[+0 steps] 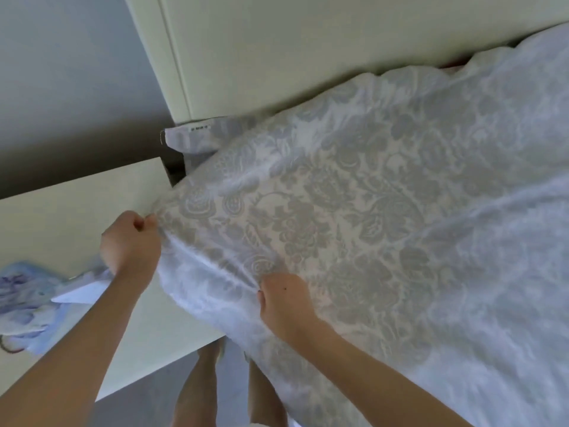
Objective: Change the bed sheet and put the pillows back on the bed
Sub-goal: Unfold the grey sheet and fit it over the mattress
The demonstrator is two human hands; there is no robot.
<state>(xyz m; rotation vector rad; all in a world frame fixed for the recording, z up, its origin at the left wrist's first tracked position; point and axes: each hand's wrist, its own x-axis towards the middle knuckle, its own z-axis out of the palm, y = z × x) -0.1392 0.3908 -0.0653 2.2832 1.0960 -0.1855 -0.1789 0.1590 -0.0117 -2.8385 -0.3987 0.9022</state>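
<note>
A white bed sheet with a grey floral pattern is spread over the bed and fills the right of the view. My left hand grips its edge in a fist near the bed's corner. My right hand pinches a fold of the same sheet a little lower along the side, pulling the cloth taut between the two hands. A loose corner of the sheet with a small label sticks out toward the headboard. No pillow is in view.
A cream headboard stands behind the bed. A cream cabinet top lies at the left beside the bed, with a blue floral cloth on it. My bare legs stand on grey floor between cabinet and bed.
</note>
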